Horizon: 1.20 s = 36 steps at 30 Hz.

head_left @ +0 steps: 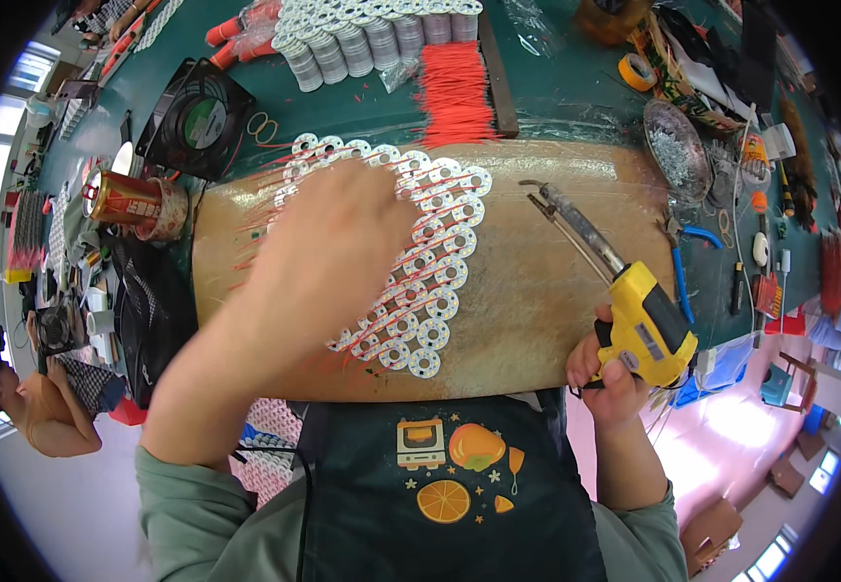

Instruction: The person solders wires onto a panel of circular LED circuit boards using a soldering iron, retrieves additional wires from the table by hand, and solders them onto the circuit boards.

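My left hand [338, 233] is above the left part of a brown board, slightly blurred, its fingers curled in. Whatever it may hold is hidden beneath it. Under and around it lie rows of small round white LED circuit boards [454, 272] with thin red wires running between them. My right hand [609, 373] is wrapped round the grip of a yellow and black soldering gun [648, 325]. The gun's metal tip and thin feed tube point up and left, over the board's right half, apart from the circuit boards.
The brown work board [537, 320] rests toward my lap. Behind it are a bundle of red wires [454, 92] and stacked round boards [372, 44]. At left stand a black fan [197, 118] and a can [122, 197]; at right, a metal bowl [677, 150] and blue-handled pliers [680, 276]. Another person [52, 407] sits far left.
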Motion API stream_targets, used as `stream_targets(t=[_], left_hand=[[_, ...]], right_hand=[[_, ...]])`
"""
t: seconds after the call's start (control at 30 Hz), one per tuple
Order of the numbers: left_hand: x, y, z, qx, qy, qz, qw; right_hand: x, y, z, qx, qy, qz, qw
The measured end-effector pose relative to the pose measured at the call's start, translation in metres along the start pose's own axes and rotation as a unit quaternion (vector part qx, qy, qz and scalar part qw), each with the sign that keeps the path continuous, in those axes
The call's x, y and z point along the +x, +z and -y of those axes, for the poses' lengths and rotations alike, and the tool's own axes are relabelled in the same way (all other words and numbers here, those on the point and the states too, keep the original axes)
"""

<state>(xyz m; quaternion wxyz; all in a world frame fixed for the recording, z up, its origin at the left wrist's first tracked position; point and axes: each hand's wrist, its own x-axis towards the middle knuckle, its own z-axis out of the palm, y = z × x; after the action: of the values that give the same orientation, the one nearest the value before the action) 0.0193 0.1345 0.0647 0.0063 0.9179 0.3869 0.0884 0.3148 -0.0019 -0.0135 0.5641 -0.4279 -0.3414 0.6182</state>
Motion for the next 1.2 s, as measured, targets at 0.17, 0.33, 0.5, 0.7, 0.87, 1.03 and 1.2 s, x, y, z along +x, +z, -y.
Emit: stream_targets(t=[0.17,0.33,0.5,0.7,0.87,1.03,1.2], left_hand=[[-0.047,0.033,-0.045,-0.136,-0.025,-0.059,0.989],[-0.061,0.05,-0.059,-0.14,-0.054,-0.1,0.984],[-0.063,0.061,-0.059,-0.149,-0.065,-0.118,0.98],[-0.065,0.067,-0.058,-0.151,-0.06,-0.11,0.981],[-0.063,0.067,-0.06,-0.155,-0.066,-0.115,0.979],[-0.063,0.067,-0.059,-0.155,-0.065,-0.11,0.98],[-0.063,0.067,-0.059,-0.151,-0.061,-0.104,0.981]], right_hand=[[-0.028,-0.002,-0.007,-0.074,0.03,0.054,0.995],[-0.049,-0.001,-0.005,-0.132,0.075,0.137,0.979],[-0.063,-0.014,-0.008,-0.277,0.069,0.184,0.941],[-0.073,-0.018,-0.009,-0.319,0.048,0.182,0.929],[-0.069,-0.011,-0.009,-0.272,0.038,0.16,0.948],[-0.072,-0.013,-0.01,-0.263,0.04,0.156,0.951],[-0.075,-0.016,-0.012,-0.276,0.051,0.143,0.949]])
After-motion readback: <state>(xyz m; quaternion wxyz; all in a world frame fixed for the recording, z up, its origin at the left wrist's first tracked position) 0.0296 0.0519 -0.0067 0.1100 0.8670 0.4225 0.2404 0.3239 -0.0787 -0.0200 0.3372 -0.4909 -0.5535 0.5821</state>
